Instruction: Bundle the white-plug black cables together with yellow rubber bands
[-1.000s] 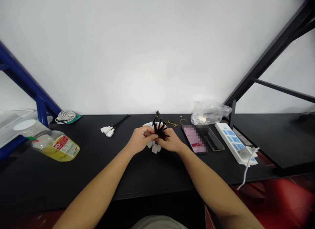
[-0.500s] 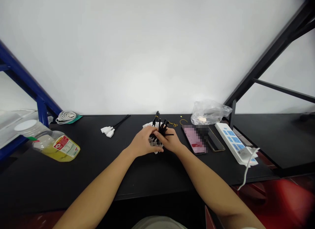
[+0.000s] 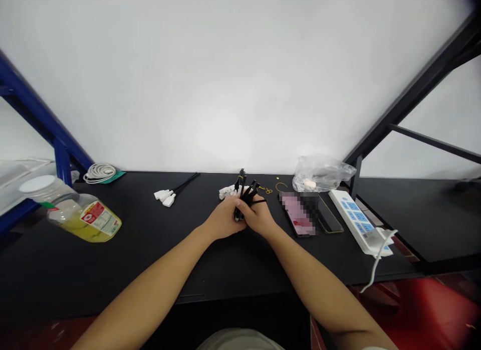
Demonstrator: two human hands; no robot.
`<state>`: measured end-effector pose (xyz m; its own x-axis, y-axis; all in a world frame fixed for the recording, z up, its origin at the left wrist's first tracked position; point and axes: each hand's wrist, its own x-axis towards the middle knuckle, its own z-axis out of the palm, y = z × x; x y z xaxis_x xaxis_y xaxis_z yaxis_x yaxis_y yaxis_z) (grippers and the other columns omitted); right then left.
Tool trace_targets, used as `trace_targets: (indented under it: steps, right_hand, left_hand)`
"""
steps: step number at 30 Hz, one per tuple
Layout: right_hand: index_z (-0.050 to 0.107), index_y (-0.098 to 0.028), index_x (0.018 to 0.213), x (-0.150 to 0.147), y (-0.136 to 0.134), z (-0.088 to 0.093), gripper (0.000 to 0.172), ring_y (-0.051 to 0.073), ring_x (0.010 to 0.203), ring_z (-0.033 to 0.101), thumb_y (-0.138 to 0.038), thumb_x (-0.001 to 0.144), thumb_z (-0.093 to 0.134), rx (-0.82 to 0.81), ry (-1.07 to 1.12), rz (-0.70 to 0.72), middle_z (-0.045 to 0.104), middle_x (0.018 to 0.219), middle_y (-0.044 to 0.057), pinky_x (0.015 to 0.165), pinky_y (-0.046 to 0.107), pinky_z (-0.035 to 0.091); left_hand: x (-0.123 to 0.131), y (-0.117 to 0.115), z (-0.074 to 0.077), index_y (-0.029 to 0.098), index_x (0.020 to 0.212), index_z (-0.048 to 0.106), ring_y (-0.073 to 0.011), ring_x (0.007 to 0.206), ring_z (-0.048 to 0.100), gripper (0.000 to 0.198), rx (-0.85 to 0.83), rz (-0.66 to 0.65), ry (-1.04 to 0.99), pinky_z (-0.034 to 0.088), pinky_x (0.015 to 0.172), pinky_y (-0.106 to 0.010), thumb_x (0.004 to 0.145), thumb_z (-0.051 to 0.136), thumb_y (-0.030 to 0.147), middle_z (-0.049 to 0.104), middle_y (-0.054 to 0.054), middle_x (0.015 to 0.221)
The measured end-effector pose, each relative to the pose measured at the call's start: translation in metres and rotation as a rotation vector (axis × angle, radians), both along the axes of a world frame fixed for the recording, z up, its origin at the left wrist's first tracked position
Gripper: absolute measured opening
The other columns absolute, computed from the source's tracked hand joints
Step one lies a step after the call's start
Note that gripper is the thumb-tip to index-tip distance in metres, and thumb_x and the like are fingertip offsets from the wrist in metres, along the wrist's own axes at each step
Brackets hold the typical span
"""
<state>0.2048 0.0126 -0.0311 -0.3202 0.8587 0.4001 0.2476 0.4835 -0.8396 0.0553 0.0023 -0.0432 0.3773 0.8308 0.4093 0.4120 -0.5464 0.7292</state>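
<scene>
Black cables (image 3: 248,193) between the hands, above tabletop (image 3: 203,280). Left hand (image 3: 225,219) curled round lower part; right hand (image 3: 259,217) clasping, thumb across. Both touching, neither nearer. Long axis slants up and away, ends fanning rightward.

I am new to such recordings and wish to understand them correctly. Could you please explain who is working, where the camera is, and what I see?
No machine here: these are a person's bare hands, seen by one head-worn camera looking forward and down. The left hand and right hand close together around black strands. On the black table, to the left, lie white-ended cables, a coiled cable and a clear jar; to the right, two phones, a plastic bag and a power strip.
</scene>
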Motion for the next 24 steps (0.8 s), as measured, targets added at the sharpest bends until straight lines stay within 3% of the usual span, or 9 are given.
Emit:
trace_targets:
  steps: [5,7,10,12,15,17,20,24]
  right_hand:
    - [0.067,-0.018,0.1,0.003,0.002,0.0,0.022,0.021,0.09,0.066,-0.037,0.095,0.057,0.019,-0.052,0.075,0.071,0.096,0.007,0.083,0.034,0.052]
    - [0.067,-0.018,0.098,0.004,0.002,0.001,0.023,0.02,0.088,0.065,-0.039,0.095,0.058,0.021,-0.055,0.085,0.07,0.093,0.006,0.081,0.033,0.051]
    - [0.065,-0.017,0.088,0.005,0.003,0.002,0.026,0.018,0.077,0.061,-0.042,0.094,0.059,0.009,-0.073,0.054,0.065,0.08,0.003,0.073,0.03,0.048]
    - [0.063,-0.017,0.083,0.006,0.003,0.002,0.029,0.016,0.072,0.058,-0.044,0.093,0.059,0.003,-0.079,0.038,0.061,0.075,0.002,0.069,0.029,0.046]
    - [0.062,-0.018,0.08,0.006,0.004,0.001,0.031,0.016,0.069,0.055,-0.045,0.093,0.059,0.006,-0.082,0.048,0.059,0.072,0.001,0.067,0.028,0.044]
    - [0.063,-0.018,0.079,0.007,0.004,0.001,0.031,0.016,0.069,0.055,-0.045,0.093,0.059,0.016,-0.082,0.057,0.059,0.072,0.002,0.067,0.029,0.044]
    - [0.064,-0.018,0.081,0.007,0.004,0.001,0.029,0.016,0.071,0.057,-0.044,0.093,0.059,0.023,-0.086,0.058,0.061,0.075,0.002,0.069,0.029,0.045]
    - [0.065,-0.017,0.083,0.007,0.004,0.002,0.028,0.016,0.073,0.058,-0.043,0.092,0.06,0.015,-0.092,0.055,0.063,0.076,0.002,0.071,0.03,0.046]
  left_hand:
    - [-0.024,0.004,0.014,0.021,0.108,0.067,-0.0282,0.101,0.063,0.055,0.059,-0.067,0.175,0.05,0.091,-0.039,0.062,0.086,0.045,0.067,-0.009,0.11]
    - [-0.044,0.01,0.021,0.02,0.103,0.068,-0.0254,0.095,0.064,0.045,0.089,-0.005,0.231,0.05,0.086,-0.036,0.075,0.075,0.054,0.067,-0.008,0.105]
    - [-0.08,0.025,0.023,0.02,0.102,0.069,-0.0236,0.093,0.064,0.041,0.1,0.359,0.273,0.049,0.085,-0.035,0.094,0.048,0.054,0.069,-0.008,0.102]
    - [-0.102,0.034,0.016,0.019,0.101,0.07,-0.0276,0.099,0.063,0.042,0.057,0.653,0.383,0.048,0.088,-0.039,0.095,0.047,0.053,0.07,-0.011,0.106]
    - [-0.125,0.044,0.0,0.018,0.113,0.069,-0.0369,0.113,0.058,0.043,-0.108,0.865,0.619,0.045,0.091,-0.047,0.092,0.05,0.05,0.068,-0.016,0.12]
    - [-0.131,0.048,-0.008,0.019,0.123,0.066,-0.0389,0.116,0.057,0.043,-0.183,0.91,0.721,0.044,0.093,-0.051,0.091,0.052,0.045,0.067,-0.016,0.124]
    - [-0.13,0.052,-0.014,0.022,0.131,0.061,-0.0354,0.114,0.059,0.043,-0.207,0.898,0.742,0.043,0.093,-0.049,0.091,0.051,0.033,0.07,-0.013,0.122]
    - [-0.127,0.053,-0.014,0.025,0.119,0.07,-0.0337,0.111,0.06,0.035,-0.191,0.867,0.734,0.043,0.09,-0.047,0.092,0.047,0.026,0.072,-0.01,0.118]
